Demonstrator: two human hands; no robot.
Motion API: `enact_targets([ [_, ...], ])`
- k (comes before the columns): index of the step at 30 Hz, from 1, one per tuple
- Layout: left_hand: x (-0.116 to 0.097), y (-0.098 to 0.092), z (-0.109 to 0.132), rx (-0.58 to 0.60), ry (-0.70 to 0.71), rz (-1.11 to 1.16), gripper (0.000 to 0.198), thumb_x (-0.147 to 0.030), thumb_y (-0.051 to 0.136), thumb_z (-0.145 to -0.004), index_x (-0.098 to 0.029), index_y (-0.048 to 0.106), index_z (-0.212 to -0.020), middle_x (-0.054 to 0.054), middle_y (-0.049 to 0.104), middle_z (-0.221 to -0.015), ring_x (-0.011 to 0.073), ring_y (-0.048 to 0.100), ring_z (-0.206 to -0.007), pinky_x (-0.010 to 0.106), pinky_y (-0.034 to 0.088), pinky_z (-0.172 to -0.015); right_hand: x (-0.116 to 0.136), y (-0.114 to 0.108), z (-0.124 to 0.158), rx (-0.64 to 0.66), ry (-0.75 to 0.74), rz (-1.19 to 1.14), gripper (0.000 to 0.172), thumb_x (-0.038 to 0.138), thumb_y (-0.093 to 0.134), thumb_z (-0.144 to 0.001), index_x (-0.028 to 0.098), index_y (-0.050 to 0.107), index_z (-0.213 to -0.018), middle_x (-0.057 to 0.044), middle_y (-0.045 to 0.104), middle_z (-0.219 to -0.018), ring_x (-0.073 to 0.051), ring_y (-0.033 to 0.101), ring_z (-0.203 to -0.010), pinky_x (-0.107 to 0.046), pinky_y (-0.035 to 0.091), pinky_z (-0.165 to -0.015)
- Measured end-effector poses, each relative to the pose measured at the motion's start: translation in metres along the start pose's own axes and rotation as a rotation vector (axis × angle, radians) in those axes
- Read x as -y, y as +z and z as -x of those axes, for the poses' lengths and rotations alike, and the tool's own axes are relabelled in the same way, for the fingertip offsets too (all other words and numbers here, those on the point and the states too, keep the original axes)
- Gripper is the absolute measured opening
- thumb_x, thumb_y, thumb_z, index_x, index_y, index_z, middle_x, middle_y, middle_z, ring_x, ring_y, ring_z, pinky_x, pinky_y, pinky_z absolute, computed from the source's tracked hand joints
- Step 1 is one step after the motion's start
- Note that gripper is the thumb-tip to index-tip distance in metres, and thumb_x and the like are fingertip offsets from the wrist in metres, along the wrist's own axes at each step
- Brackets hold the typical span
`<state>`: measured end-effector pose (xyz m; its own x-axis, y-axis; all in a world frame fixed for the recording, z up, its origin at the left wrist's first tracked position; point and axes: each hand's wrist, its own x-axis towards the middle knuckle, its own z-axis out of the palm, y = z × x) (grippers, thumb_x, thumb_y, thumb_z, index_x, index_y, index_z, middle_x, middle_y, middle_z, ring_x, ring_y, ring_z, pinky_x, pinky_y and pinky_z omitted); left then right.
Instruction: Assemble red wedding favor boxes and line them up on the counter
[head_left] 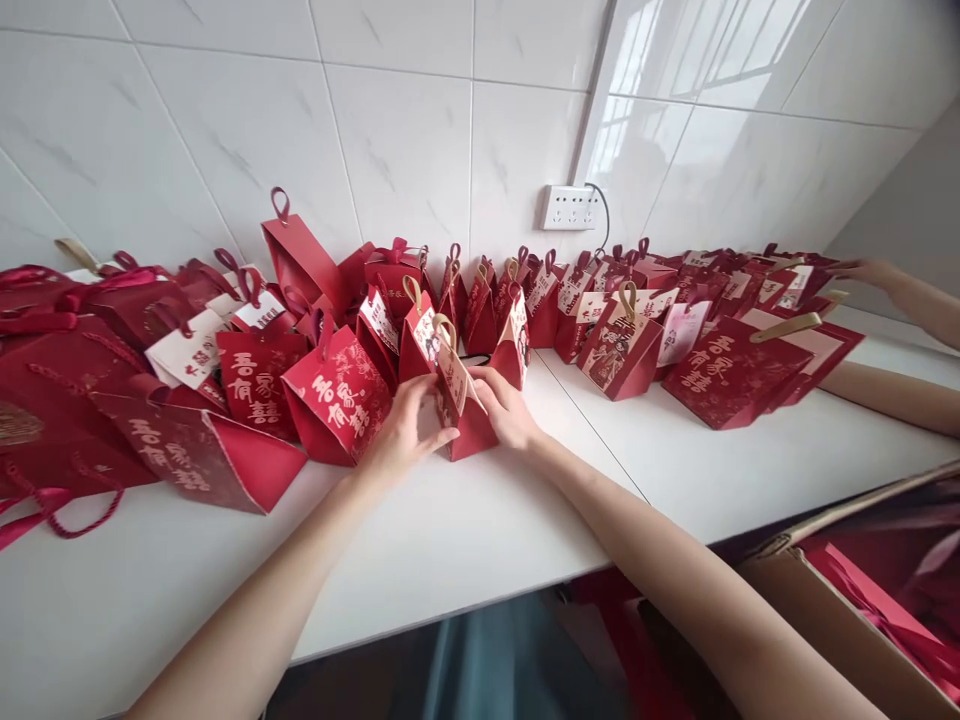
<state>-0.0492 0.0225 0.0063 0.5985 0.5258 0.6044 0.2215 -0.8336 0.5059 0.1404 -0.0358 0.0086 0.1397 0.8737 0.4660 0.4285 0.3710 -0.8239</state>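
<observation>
A small red gift box (475,432) with a gold ribbon loop on top stands upright on the white table. My left hand (405,432) grips its left side, thumb toward the front. On the other side, my right hand (511,408) holds it with bent fingers against the upper edge. Some fingertips are hidden behind the box. Just left of my left hand is a larger red gift box (341,395) with pale Chinese characters. Behind my hands stand more small boxes, among them a box with a gold loop (415,335).
Rows of red gift boxes line the tiled wall. Red gift bags (67,400) crowd the left. A power strip (570,208) hangs on the wall. At right, another person's hand (874,272) reaches over the boxes. A cardboard carton (825,610) sits at the lower right, beside the table edge.
</observation>
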Motion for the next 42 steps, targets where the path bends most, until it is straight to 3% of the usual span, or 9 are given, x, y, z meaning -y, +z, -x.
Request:
enact_targets([
  [4,0.011,0.004,-0.001,-0.113,0.042,-0.029,0.097,-0.068,0.065,-0.068,-0.021,0.024,-0.141,0.019,0.037,-0.139,0.0328,0.045,-0.129,0.047,0.046,-0.102,0.006,-0.004,0.002,0.142,-0.200,0.036,0.066,0.070,0.026,-0.091,0.021,0.052,-0.127,-0.010,0.057,-0.129,-0.026,0.053,-0.121,-0.045,0.040,-0.104],
  [10,0.013,0.008,-0.002,-0.088,0.097,0.032,0.116,-0.075,0.066,-0.059,-0.018,0.011,-0.144,0.024,0.031,-0.143,0.0363,0.037,-0.135,0.051,0.039,-0.108,0.011,-0.007,0.004,0.243,-0.298,0.083,0.079,0.075,0.015,-0.089,0.017,0.053,-0.128,-0.012,0.059,-0.128,-0.028,0.056,-0.117,-0.045,0.043,-0.100],
  [18,0.010,0.009,-0.002,-0.047,0.010,0.103,0.117,-0.070,0.068,-0.063,-0.022,0.002,-0.147,0.023,0.036,-0.143,0.0356,0.040,-0.134,0.053,0.039,-0.106,0.016,-0.006,0.006,0.134,-0.373,0.095,0.075,0.077,0.017,-0.087,0.018,0.059,-0.110,-0.011,0.063,-0.110,-0.025,0.060,-0.103,-0.038,0.048,-0.092],
  [22,0.010,0.006,0.000,-0.053,-0.088,0.106,0.106,-0.063,0.064,-0.074,-0.020,0.002,-0.148,0.022,0.043,-0.139,0.0321,0.047,-0.128,0.048,0.043,-0.103,0.018,-0.005,0.008,0.005,-0.376,0.102,0.069,0.076,0.025,-0.087,0.018,0.058,-0.100,-0.009,0.062,-0.096,-0.023,0.060,-0.087,-0.036,0.050,-0.079],
  [25,0.008,0.004,0.001,-0.089,-0.089,0.090,0.089,-0.059,0.057,-0.081,-0.019,0.013,-0.147,0.019,0.050,-0.132,0.0287,0.054,-0.121,0.046,0.047,-0.100,0.018,-0.004,0.009,-0.078,-0.276,0.065,0.062,0.072,0.027,-0.089,0.018,0.057,-0.087,-0.005,0.058,-0.079,-0.020,0.056,-0.072,-0.033,0.047,-0.067],
  [31,0.000,0.000,-0.002,-0.330,-0.062,0.052,0.056,-0.052,0.056,-0.085,-0.018,0.041,-0.127,0.015,0.057,-0.120,0.0239,0.061,-0.109,0.040,0.053,-0.092,0.018,-0.004,0.010,-0.132,-0.117,-0.067,0.058,0.069,0.030,-0.090,0.019,0.050,-0.070,-0.002,0.052,-0.067,-0.019,0.053,-0.068,-0.031,0.045,-0.065],
  [35,-0.006,-0.004,-0.002,-0.360,-0.064,0.159,0.034,-0.044,0.051,-0.089,-0.019,0.050,-0.112,0.008,0.067,-0.102,0.0183,0.067,-0.093,0.032,0.057,-0.082,0.018,-0.001,0.009,-0.162,-0.098,-0.071,0.053,0.066,0.031,-0.090,0.019,0.050,-0.073,-0.003,0.055,-0.071,-0.018,0.053,-0.070,-0.031,0.045,-0.065],
  [38,-0.012,-0.007,0.000,-0.404,-0.032,0.156,0.022,-0.039,0.051,-0.090,-0.019,0.054,-0.098,0.004,0.068,-0.088,0.0153,0.068,-0.080,0.025,0.057,-0.072,0.015,0.003,0.006,-0.256,-0.067,-0.078,0.041,0.059,0.039,-0.091,0.020,0.050,-0.088,-0.004,0.058,-0.083,-0.019,0.056,-0.078,-0.033,0.049,-0.072],
  [42,-0.023,-0.011,-0.001,-0.359,0.154,0.095,0.015,-0.033,0.056,-0.087,-0.019,0.055,-0.090,0.000,0.062,-0.076,0.0119,0.062,-0.067,0.022,0.053,-0.062,0.014,0.005,0.002,-0.347,-0.159,-0.057,0.034,0.052,0.055,-0.087,0.021,0.049,-0.100,-0.007,0.057,-0.099,-0.020,0.058,-0.090,-0.036,0.050,-0.082],
])
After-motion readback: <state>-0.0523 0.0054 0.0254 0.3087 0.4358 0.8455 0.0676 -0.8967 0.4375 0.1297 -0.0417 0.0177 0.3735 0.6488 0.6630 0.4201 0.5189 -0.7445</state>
